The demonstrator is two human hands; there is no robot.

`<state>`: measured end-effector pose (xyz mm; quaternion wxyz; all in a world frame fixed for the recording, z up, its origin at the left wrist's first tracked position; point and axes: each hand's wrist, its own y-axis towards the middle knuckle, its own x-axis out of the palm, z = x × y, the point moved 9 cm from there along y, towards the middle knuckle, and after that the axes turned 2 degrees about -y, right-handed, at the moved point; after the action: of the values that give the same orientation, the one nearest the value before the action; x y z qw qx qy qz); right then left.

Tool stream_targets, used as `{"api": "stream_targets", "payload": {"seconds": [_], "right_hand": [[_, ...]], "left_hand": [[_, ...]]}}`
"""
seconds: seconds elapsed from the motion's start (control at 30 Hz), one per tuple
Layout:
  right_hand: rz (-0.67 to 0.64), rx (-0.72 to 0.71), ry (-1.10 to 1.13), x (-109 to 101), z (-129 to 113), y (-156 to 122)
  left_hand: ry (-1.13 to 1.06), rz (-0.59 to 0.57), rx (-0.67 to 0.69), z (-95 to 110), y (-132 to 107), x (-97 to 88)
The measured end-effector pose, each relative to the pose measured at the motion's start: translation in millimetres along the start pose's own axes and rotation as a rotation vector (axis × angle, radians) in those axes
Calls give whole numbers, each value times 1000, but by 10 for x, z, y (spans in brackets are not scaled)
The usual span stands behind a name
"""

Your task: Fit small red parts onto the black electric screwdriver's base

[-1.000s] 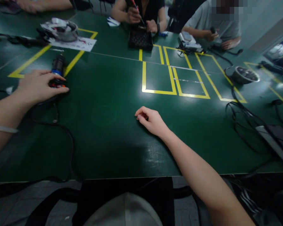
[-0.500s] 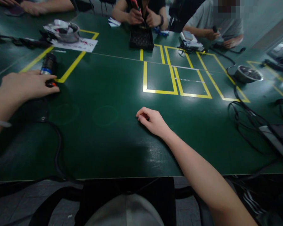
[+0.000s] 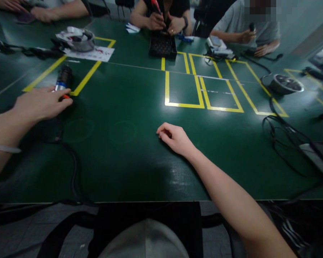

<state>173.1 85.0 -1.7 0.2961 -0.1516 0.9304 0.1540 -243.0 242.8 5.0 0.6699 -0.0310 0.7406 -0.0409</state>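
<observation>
My left hand (image 3: 40, 102) rests at the left of the green table (image 3: 118, 107), its fingers over a dark cylindrical tool. That tool (image 3: 64, 76) has a silver and blue collar and an orange-red part by my thumb. It looks like an electric screwdriver; my fingers hide much of its body. A dark cable (image 3: 74, 168) runs from beneath my hand towards the near edge. My right hand (image 3: 174, 138) lies on the table right of the middle, loosely curled, with nothing visible in it.
Yellow tape outlines (image 3: 184, 105) mark the table. A metal bowl (image 3: 83, 42) sits on printed paper at far left, another bowl (image 3: 286, 85) at right beside tangled cables (image 3: 280, 134). Across the table, one person works over a black tray (image 3: 163, 46); another holds a dark tool (image 3: 252, 28).
The view has turned slightly left. The tool under my left hand and its cable have shifted slightly right, and the hand with them. My right hand stays put. The person at far right has raised the dark tool.
</observation>
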Motion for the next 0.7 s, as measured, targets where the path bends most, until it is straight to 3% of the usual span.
{"api": "stream_targets", "payload": {"seconds": [0.1, 0.2, 0.5, 0.7], "right_hand": [[-1, 5, -2, 3, 3, -1], [1, 10, 0, 5, 13, 0], [-11, 0, 28, 20, -8, -4], [-38, -38, 118, 47, -100, -29]], "left_hand": [[151, -45, 14, 188, -148, 44], [125, -18, 97, 546, -379, 17], [6, 114, 404, 2089, -1411, -193], [-192, 167, 490, 2886, -1712, -265]]}}
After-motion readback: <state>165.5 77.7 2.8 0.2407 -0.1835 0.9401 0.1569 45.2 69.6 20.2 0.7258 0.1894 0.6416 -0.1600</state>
